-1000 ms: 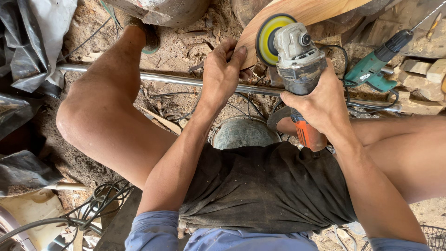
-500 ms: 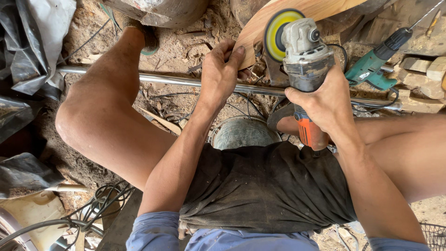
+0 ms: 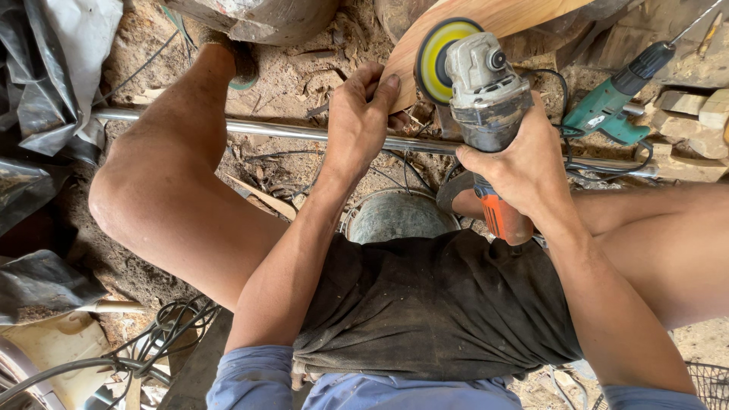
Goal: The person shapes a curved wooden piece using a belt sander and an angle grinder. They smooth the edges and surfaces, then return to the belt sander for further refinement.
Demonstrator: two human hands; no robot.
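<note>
My left hand grips the lower end of a curved, light brown wooden piece that runs up and to the right. My right hand is wrapped around the body of a grey angle grinder with an orange handle. Its yellow sanding disc rests against the face of the wooden piece, just right of my left fingers. Both forearms reach out between my bare knees.
A metal pipe lies across the sawdust-covered ground under my hands. A green drill lies at the right beside wood offcuts. A metal bucket sits between my legs. Black plastic sheeting and cables are at the left.
The grinder has moved up and slightly right along the wooden piece, its disc now higher. My left hand keeps its hold on the wood.
</note>
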